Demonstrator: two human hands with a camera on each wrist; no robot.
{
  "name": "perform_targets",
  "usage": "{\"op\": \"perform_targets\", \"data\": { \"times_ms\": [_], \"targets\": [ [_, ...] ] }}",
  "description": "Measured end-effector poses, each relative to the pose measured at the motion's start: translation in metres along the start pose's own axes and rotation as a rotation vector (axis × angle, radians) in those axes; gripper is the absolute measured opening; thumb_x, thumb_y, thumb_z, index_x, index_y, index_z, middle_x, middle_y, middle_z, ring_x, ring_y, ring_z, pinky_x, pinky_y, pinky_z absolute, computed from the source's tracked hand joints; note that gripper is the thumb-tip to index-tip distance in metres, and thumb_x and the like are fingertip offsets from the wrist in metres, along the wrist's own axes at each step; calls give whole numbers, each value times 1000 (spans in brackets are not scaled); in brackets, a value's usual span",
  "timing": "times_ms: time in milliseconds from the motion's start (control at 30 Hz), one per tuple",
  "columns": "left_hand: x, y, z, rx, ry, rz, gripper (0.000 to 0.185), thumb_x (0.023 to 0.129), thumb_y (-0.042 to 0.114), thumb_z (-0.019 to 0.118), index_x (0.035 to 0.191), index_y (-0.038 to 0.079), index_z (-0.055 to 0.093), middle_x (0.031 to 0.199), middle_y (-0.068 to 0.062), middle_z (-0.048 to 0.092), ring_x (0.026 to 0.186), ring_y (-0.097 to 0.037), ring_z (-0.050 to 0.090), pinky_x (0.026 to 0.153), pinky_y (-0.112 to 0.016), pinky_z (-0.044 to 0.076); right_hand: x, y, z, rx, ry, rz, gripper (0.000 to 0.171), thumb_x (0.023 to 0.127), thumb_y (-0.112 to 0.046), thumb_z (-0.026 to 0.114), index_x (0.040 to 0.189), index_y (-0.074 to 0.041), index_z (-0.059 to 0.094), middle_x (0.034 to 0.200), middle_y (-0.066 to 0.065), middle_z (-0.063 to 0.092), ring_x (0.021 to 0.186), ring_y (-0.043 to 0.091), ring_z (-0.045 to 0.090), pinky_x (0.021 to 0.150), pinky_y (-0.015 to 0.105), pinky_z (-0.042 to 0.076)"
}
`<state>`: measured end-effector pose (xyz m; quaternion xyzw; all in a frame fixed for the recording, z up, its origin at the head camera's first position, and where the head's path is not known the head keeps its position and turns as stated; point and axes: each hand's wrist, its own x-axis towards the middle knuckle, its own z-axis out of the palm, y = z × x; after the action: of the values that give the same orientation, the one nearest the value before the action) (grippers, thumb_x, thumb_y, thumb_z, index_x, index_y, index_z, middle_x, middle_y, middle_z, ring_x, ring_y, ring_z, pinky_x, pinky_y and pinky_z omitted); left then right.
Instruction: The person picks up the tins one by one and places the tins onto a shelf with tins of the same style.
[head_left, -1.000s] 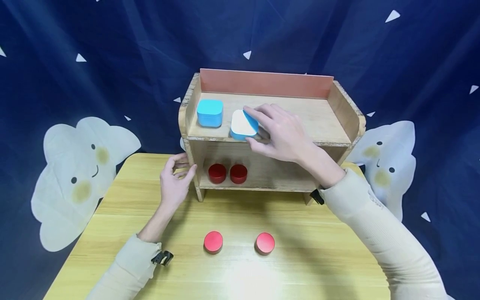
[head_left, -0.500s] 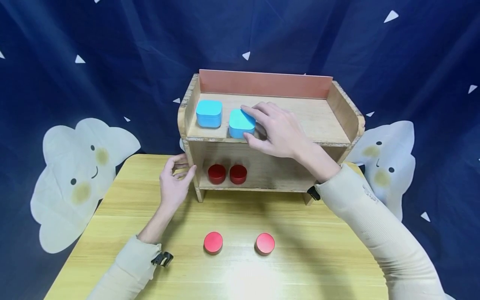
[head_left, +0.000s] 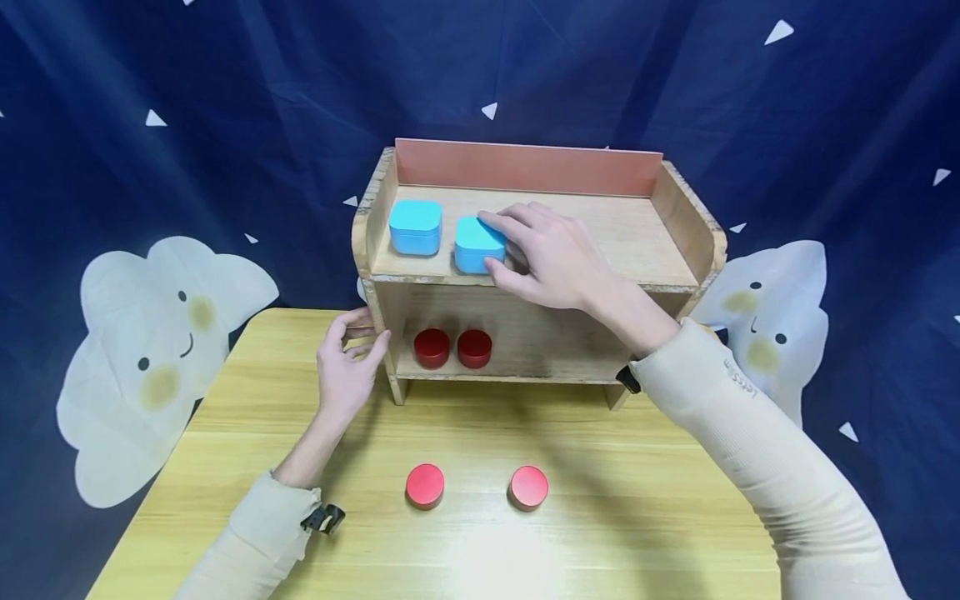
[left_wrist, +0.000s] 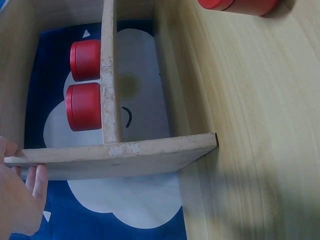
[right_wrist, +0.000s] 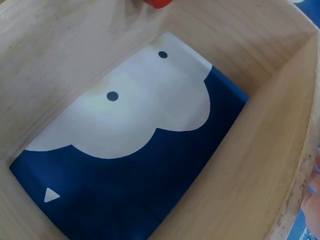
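Note:
In the head view my right hand (head_left: pixel 555 258) holds a light blue rounded-square lidded box (head_left: pixel 476 244) between thumb and fingers, near the front edge of the upper level of a small wooden shelf (head_left: pixel 615 242). A matching blue box (head_left: pixel 416 227) stands just left of it, a small gap between them. My left hand (head_left: pixel 348 367) pinches the shelf's left side panel, thumb on one side and fingers on the other, as the left wrist view shows at the panel (left_wrist: pixel 115 150). Only a sliver of the right hand (right_wrist: pixel 312 205) enters the right wrist view; the held box is mostly hidden there.
Two round red tins (head_left: pixel 432 348) sit side by side on the lower level's left part. Two more, a left red tin (head_left: pixel 425 486) and a right red tin (head_left: pixel 528 487), stand apart on the wooden table (head_left: pixel 600 533). Behind hangs a dark blue curtain (head_left: pixel 300 100).
The held blue box has shifted slightly left along with my right hand, and the white glare on its lid has gone. My left hand keeps its place on the panel.

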<state>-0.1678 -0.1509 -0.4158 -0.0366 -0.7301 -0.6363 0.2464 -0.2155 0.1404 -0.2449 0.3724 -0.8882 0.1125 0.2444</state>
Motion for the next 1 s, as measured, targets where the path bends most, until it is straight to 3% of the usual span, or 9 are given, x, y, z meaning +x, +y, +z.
{"op": "perform_targets", "data": {
  "times_ms": [1000],
  "targets": [
    [1, 2, 0, 3, -5, -3, 39, 91, -8, 74, 129, -6, 63, 108, 20, 64, 97, -3, 65, 83, -11, 61, 18, 8, 0, -35, -90, 23, 58, 99, -42, 58, 148, -12, 60, 134, 13, 69, 113, 28, 68, 77, 48, 61]
  ]
}}
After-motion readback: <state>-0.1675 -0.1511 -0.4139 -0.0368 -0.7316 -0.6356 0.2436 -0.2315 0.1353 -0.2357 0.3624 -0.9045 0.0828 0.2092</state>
